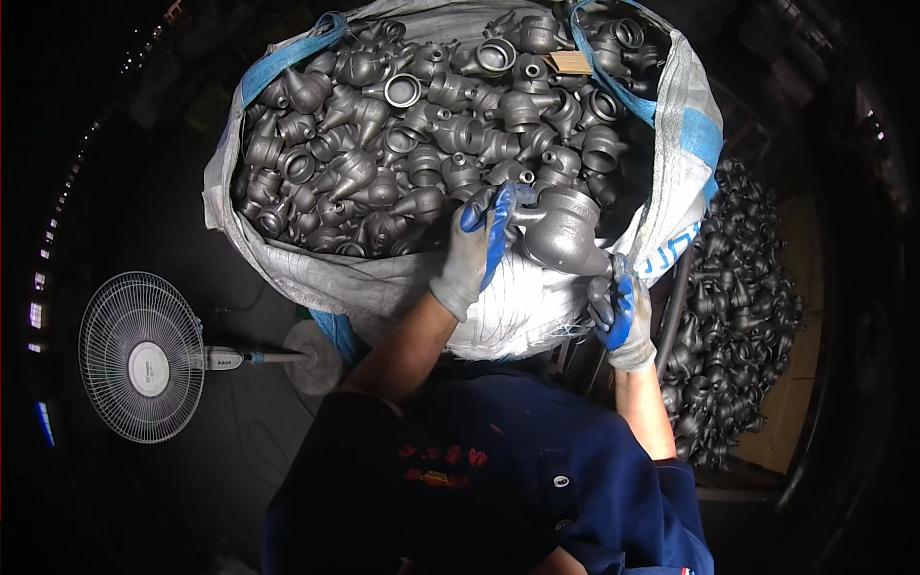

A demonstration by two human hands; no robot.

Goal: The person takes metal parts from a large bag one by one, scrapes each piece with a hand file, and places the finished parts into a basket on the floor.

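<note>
A grey metal casting [563,233], bulbous with a wide collar and narrow stubs, is held tilted over the near rim of a large white woven bag [383,292]. My left hand [479,235], in a grey glove with blue coating, is closed around the stub on the casting's left side. My right hand [621,311], gloved alike, has its fingers closed at the tapered lower right end; part of that grip is hidden. Inside the bag, many similar castings [422,163] lie heaped in all directions, just beyond my hands.
Blue straps [287,65] run along the bag's rim. A piece of brown cardboard [570,63] lies among the castings. To the right is another heap of castings [738,316]. A white pedestal fan [144,359] stands at the left.
</note>
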